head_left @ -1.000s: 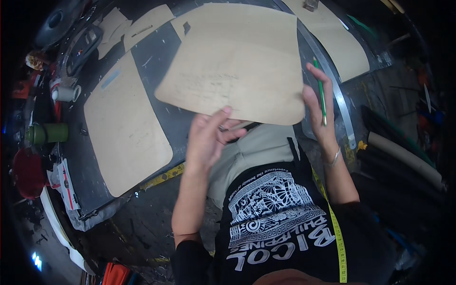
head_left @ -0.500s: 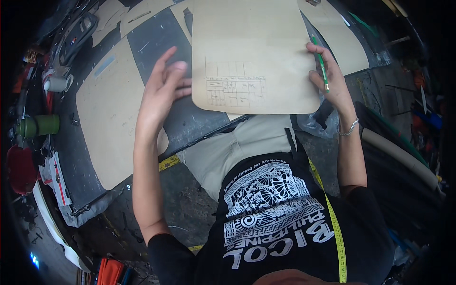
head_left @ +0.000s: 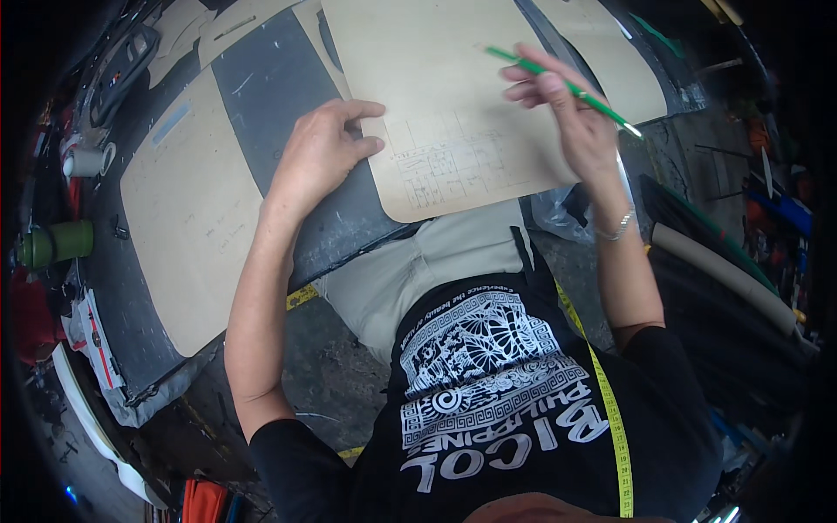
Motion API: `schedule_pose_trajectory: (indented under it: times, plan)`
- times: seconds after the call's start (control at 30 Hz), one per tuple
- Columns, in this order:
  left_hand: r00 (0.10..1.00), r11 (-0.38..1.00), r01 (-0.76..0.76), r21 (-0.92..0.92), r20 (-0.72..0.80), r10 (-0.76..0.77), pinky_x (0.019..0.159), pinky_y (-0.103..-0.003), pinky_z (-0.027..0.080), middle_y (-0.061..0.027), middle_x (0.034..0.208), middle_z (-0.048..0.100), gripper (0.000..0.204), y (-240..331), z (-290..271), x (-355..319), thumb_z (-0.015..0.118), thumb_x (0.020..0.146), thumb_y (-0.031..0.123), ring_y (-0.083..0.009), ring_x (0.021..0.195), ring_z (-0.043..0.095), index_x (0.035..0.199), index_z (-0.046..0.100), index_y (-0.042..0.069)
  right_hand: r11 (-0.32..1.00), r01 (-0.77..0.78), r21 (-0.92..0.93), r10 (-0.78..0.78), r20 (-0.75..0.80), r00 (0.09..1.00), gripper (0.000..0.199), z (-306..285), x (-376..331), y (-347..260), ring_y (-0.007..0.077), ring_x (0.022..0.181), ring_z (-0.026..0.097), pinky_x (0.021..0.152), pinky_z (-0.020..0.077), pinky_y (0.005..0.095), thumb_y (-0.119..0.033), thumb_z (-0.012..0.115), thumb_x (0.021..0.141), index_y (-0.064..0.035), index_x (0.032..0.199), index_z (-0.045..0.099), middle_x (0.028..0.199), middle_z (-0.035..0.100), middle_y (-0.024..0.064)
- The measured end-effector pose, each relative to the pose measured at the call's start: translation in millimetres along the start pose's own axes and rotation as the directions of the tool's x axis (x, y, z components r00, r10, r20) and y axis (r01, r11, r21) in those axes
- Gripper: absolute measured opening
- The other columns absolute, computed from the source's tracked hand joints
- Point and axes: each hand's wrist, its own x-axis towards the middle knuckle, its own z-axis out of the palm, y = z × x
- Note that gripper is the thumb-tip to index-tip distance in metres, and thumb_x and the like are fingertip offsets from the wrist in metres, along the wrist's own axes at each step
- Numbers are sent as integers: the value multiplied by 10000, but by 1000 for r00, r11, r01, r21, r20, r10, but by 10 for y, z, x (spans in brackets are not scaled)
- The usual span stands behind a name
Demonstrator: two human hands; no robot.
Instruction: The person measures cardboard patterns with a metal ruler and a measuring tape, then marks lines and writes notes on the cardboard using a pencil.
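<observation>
Your right grip (head_left: 574,115) holds the pencil (head_left: 597,104); your left grip (head_left: 324,146), spread at the sheet (head_left: 462,78)'s left edge, mid-frame, may pin too little, so pencil pressure could skew it.

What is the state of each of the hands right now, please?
Left hand: open, thumb and forefinger parted at the left edge of the brown sheet.
Right hand: closed around a green pencil.

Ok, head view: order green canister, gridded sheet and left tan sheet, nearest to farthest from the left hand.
1. Gridded sheet: just right of the left hand, at its fingertips.
2. Left tan sheet: left of the hand.
3. Green canister: far left, beyond that sheet.
</observation>
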Motion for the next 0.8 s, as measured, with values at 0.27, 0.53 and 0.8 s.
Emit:
schedule_pose_trajectory:
  times: [0.27, 0.53, 0.8]
  plan:
    - [975, 997, 65, 52, 209, -75, 722, -322, 499, -54, 796, 603, 364, -45, -195, 216, 824, 815, 162, -176, 759, 611, 1161, 760, 72, 939, -282, 195, 276, 59, 959, 298, 686, -79, 237, 93, 912, 680, 833, 544, 249, -219, 695, 1049, -9, 1260, 675, 997, 743, 74]
    - [992, 988, 21, 150, 124, -40, 712, -361, 495, -42, 793, 594, 425, -67, -96, 327, 897, 764, 259, -186, 762, 609, 1111, 742, 69, 962, -154, 224, 135, 99, 986, 108, 450, -108, 180, 108, 947, 714, 859, 571, 265, -88, 647, 1027, -9, 1100, 634, 989, 747, 82]
    - [994, 994, 24, 109, 106, -36, 695, -336, 479, -26, 784, 567, 434, -149, -78, 318, 915, 742, 246, -162, 742, 573, 1092, 743, 55, 976, -158, 150, 149, 75, 986, 138, 533, -38, -4, 75, 872, 690, 766, 557, 232, -43, 757, 956, -28, 1026, 639, 935, 741, 41]
